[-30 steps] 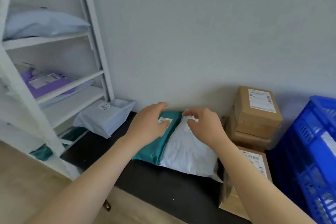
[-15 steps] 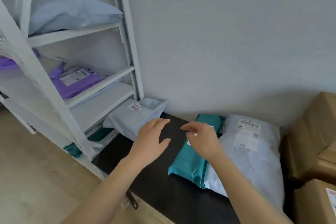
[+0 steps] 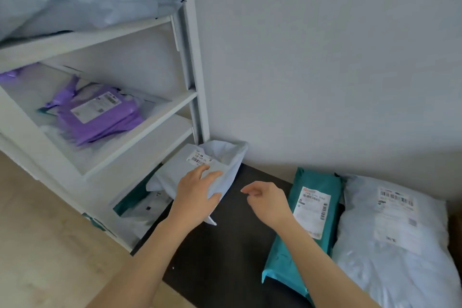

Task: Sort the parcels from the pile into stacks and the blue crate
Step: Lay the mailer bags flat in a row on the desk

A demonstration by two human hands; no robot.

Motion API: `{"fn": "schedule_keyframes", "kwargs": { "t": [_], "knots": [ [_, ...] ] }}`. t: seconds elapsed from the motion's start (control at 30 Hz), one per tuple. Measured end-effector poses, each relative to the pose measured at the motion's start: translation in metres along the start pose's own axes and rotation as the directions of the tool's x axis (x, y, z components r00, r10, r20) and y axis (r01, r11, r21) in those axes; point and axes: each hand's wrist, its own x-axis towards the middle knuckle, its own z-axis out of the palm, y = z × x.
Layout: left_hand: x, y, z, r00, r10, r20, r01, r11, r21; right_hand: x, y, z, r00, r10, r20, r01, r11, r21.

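A pale grey-blue mailer bag [image 3: 225,157] with a barcode label leans against the foot of the white shelf unit. My left hand [image 3: 196,195] rests on it, fingers spread over its lower half and the thumb by its edge. Holding nothing, my right hand [image 3: 267,200] hovers over the black platform [image 3: 225,252] with its fingers loosely curled. A teal parcel [image 3: 300,257] with a white label lies right of that hand, next to a large whitish mailer [image 3: 400,270]. The blue crate is out of view.
The white shelf unit [image 3: 140,130] at the left holds purple parcels [image 3: 100,120] on a middle shelf and a big pale blue bag [image 3: 75,0] higher up. Teal and white parcels [image 3: 142,205] lie on its bottom level. Wooden floor [image 3: 37,245] lies at the lower left.
The view has swung left. My left hand has reached forward onto the pale mailer by the shelf. My right hand has moved left, off the teal parcel.
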Motion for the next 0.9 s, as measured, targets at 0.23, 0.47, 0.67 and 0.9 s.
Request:
{"fn": "schedule_keyframes", "kwargs": {
  "t": [0.23, 0.47, 0.67, 0.9],
  "knots": [
    [0.058, -0.048, -0.01, 0.999, 0.028, 0.038, -0.029, 0.999, 0.044, 0.058, -0.026, 0.034, 0.978, 0.21, -0.007, -0.21, 0.977, 0.025],
    [0.113, -0.102, -0.016, 0.973, -0.143, 0.18, 0.141, 0.99, 0.027, 0.106, -0.05, 0.063, 0.92, 0.39, -0.027, -0.387, 0.919, 0.077],
    [0.13, -0.123, -0.007, 0.919, -0.27, 0.286, 0.294, 0.955, -0.043, 0.119, -0.046, 0.074, 0.89, 0.455, 0.035, -0.456, 0.882, 0.117],
    [0.139, -0.118, 0.002, 0.889, -0.332, 0.315, 0.422, 0.86, -0.286, 0.119, -0.036, 0.071, 0.878, 0.47, 0.089, -0.476, 0.84, 0.26]
  ]
}}
